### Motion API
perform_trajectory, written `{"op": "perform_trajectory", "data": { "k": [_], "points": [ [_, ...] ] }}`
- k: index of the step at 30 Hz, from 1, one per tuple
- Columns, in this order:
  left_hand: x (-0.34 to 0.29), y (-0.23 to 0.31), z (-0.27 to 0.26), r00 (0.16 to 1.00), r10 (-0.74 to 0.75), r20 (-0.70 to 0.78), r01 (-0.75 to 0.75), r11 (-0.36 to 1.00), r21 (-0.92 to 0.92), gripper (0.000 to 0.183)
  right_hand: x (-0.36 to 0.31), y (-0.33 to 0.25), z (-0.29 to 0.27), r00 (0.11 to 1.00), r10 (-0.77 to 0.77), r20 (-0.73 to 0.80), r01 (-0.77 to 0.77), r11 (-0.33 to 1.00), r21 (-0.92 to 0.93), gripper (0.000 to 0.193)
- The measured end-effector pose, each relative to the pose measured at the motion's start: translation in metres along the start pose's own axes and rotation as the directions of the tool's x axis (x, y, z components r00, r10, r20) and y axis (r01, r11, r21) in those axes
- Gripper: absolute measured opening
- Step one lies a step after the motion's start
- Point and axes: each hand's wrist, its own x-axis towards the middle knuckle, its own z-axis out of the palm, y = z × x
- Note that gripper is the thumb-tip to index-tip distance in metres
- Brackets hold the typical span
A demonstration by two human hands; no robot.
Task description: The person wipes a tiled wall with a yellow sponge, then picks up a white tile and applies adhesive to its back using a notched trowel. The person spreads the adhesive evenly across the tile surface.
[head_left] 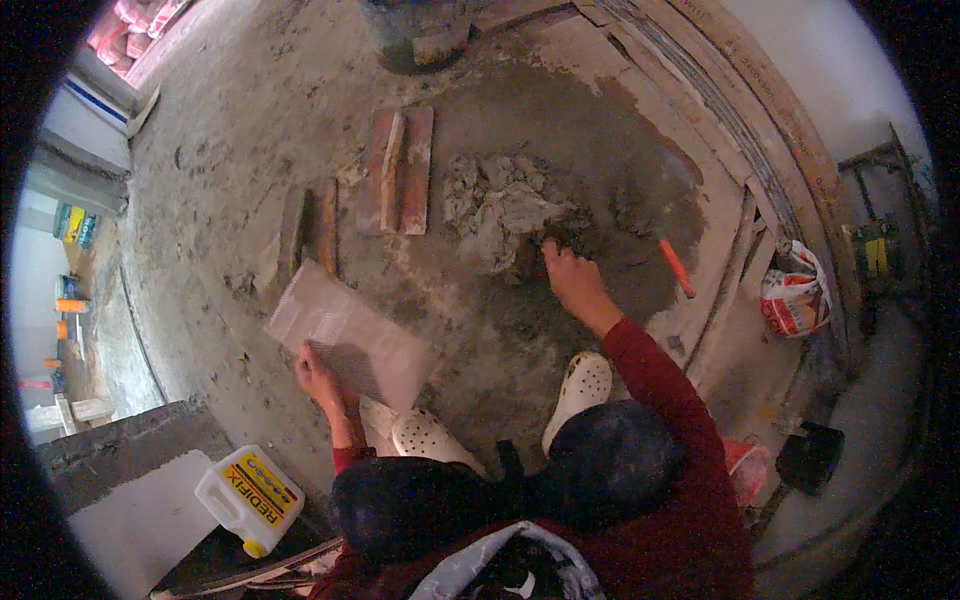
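Observation:
My left hand [318, 378] is closed on the edge of a thin, pale rectangular sheet [362, 335] with fine ribbing and a toothed-looking edge. The sheet is tilted above the floor, over my left shoe. My right hand [580, 287] reaches down to the grey mortar heap [505, 205], its fingers closed around something dark at the heap's near edge. What that is I cannot make out. Left of the heap lies a rectangular float [418, 175] with a wooden handle. A second, narrower float [322, 225] lies nearer, beyond the sheet.
Beyond the heap stands a dark bucket [415, 35]. An orange stick-like tool [676, 268] and a red-and-white bag [796, 292] lie right. Long boards [740, 95] line the right wall. Near left is a white jug [248, 500]. My pale clogs [578, 395] stand close by.

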Motion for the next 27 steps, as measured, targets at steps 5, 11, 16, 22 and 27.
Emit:
{"op": "perform_trajectory", "data": {
  "k": [5,11,16,22,27],
  "points": [
    [0.024,-0.017,-0.046,0.993,0.097,-0.061,-0.092,0.992,0.081,0.027,-0.021,-0.018,-0.070,0.995,0.093,0.042,-0.102,0.915,0.391,0.026],
    [0.022,-0.011,-0.065,0.990,-0.030,-0.140,0.043,0.995,0.090,0.028,-0.041,-0.035,-0.020,0.982,-0.133,0.132,0.087,0.948,0.305,0.027],
    [0.003,-0.014,-0.033,0.994,-0.064,-0.089,0.066,0.998,0.017,0.031,0.044,-0.031,0.014,0.849,-0.323,0.419,0.277,0.946,0.168,0.022],
    [0.013,-0.003,-0.050,0.990,-0.019,-0.138,0.033,0.995,0.098,0.034,-0.010,-0.015,-0.022,0.854,-0.508,0.116,0.465,0.843,0.270,0.026],
    [0.009,0.000,-0.053,0.978,-0.038,-0.204,0.040,0.999,0.006,0.033,-0.034,-0.004,-0.041,0.965,0.031,0.261,-0.076,0.984,0.163,0.028]
  ]
}}
